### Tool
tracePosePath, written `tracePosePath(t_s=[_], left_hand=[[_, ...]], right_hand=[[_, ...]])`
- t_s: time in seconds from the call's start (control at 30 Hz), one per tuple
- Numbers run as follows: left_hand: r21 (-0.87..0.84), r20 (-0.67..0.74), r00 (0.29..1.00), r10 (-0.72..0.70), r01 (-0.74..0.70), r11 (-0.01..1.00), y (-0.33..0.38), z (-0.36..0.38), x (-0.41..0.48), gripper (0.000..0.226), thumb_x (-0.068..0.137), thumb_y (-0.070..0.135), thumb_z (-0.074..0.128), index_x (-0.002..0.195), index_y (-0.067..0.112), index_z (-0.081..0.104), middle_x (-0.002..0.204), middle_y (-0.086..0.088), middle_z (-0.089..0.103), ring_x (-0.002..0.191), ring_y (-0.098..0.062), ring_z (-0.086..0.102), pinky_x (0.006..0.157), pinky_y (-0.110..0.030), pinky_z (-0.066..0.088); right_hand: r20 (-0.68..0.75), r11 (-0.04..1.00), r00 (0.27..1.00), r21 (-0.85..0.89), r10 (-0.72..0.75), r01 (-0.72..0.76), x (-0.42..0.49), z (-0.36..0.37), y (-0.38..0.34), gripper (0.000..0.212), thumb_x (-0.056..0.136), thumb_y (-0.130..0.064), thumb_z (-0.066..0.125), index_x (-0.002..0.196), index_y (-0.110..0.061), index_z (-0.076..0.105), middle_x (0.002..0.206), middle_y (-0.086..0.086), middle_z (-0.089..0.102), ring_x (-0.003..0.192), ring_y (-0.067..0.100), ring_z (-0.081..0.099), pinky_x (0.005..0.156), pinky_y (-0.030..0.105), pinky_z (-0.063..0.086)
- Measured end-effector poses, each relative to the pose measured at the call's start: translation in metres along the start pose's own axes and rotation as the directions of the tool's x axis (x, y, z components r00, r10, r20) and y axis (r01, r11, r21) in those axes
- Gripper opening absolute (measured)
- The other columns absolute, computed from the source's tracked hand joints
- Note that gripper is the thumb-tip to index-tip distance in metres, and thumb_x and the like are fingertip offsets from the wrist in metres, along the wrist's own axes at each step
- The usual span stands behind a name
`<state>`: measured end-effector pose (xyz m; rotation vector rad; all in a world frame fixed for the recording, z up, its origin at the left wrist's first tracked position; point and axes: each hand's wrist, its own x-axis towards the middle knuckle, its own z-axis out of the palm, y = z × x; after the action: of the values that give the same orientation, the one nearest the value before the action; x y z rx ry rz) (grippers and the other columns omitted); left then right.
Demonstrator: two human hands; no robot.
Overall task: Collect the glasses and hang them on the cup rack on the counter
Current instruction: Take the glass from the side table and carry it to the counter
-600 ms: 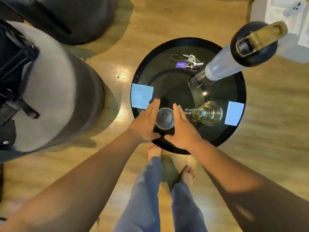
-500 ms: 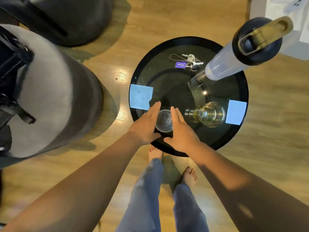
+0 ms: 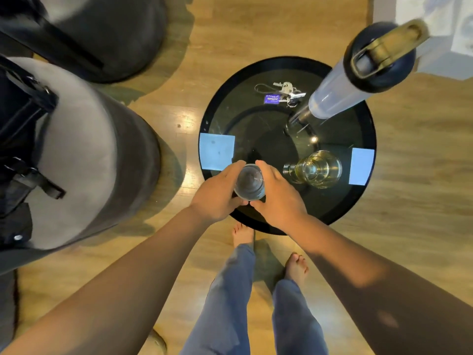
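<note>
Far left there's a big round grey stool point(image 3: 84, 155) with a black bag point(image 3: 18, 139) strapped over it, sitting on the wood floor point(image 3: 422, 226) at about 9 o'clock from the round black bench point(image 3: 358, 201).

On the bench itself, a pale blue square note point(image 3: 216, 151) sits at the 9 o'clock edge. Just below it the left hand point(image 3: 217, 193) is curled around the left side of a small clear glass point(image 3: 249, 181), fingers wrapped on the wall and thumb tucked under the near rim. The glass is upright at roughly 7 o'clock on the bench, squeezed between both hands. The right hand point(image 3: 277, 197) cups the other side the same way, so both are closed onto it.

Keys with a purple tag point(image 3: 280, 94) lie near 12 o'clock. A second, yellowish glass point(image 3: 316, 169) stands at around 4 o'clock, close to the right hand but not touching. A tall clear bottle with a black lid point(image 3: 358, 75) is at 1 o'clock, and another blue note point(image 3: 361, 166) is at 3 o'clock.
</note>
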<state>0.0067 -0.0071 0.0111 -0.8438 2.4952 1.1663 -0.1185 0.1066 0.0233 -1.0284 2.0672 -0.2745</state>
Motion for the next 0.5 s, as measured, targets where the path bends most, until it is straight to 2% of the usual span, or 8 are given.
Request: tracePosePath(t_s=[0.13,0.27,0.33,0.43,0.5], left_hand=[[-0.006,-0.052,0.997,0.048,-0.049,0.999,0.029,-0.030,-0.026,0.064,0.078,0.027,0.080,0.130,0.028,0.041,0.123,0.002,0.062,0.100,-0.021,0.065,0.077,-0.032,0.055],[-0.013,-0.065,0.993,0.103,-0.104,0.995,0.074,-0.067,-0.055,0.067,0.076,0.029,0.081,0.125,0.040,0.037,0.123,0.007,0.062,0.101,-0.010,0.060,0.072,-0.011,0.040],[-0.022,-0.076,0.988,0.132,-0.134,0.991,0.097,-0.085,-0.070,0.070,0.074,0.031,0.083,0.125,0.044,0.036,0.125,0.010,0.062,0.103,-0.006,0.058,0.073,-0.006,0.033],[-0.047,-0.070,0.980,0.189,-0.192,0.980,0.134,-0.111,-0.091,0.071,0.072,0.040,0.081,0.128,0.048,0.038,0.126,0.020,0.060,0.107,-0.005,0.058,0.081,-0.017,0.045],[-0.061,-0.069,0.968,0.242,-0.246,0.967,0.161,-0.124,-0.101,0.072,0.069,0.046,0.079,0.128,0.051,0.040,0.121,0.030,0.058,0.107,0.003,0.057,0.085,-0.022,0.048]], right_hand=[[-0.055,0.999,0.998,0.032,-0.029,0.031,-0.032,-0.028,-0.020,0.089,0.083,-0.024,0.078,0.153,-0.024,0.022,0.154,-0.001,0.039,0.121,0.028,0.058,0.091,0.046,0.054],[-0.142,0.994,0.989,0.104,-0.027,0.042,-0.078,-0.071,-0.041,0.089,0.080,-0.029,0.079,0.150,-0.027,0.025,0.142,-0.001,0.054,0.118,0.024,0.060,0.089,0.042,0.054],[-0.180,0.989,0.983,0.131,-0.039,0.063,-0.103,-0.094,-0.048,0.082,0.077,-0.032,0.081,0.143,-0.029,0.032,0.131,-0.004,0.061,0.111,0.021,0.064,0.085,0.040,0.056],[-0.227,0.978,0.973,0.186,-0.049,0.092,-0.143,-0.130,-0.055,0.084,0.072,-0.034,0.085,0.140,-0.032,0.037,0.130,-0.009,0.061,0.113,0.015,0.061,0.088,0.033,0.053],[-0.265,0.968,0.962,0.214,-0.067,0.127,-0.169,-0.152,-0.055,0.087,0.071,-0.034,0.086,0.142,-0.033,0.036,0.134,-0.009,0.059,0.119,0.014,0.058,0.092,0.032,0.052]])
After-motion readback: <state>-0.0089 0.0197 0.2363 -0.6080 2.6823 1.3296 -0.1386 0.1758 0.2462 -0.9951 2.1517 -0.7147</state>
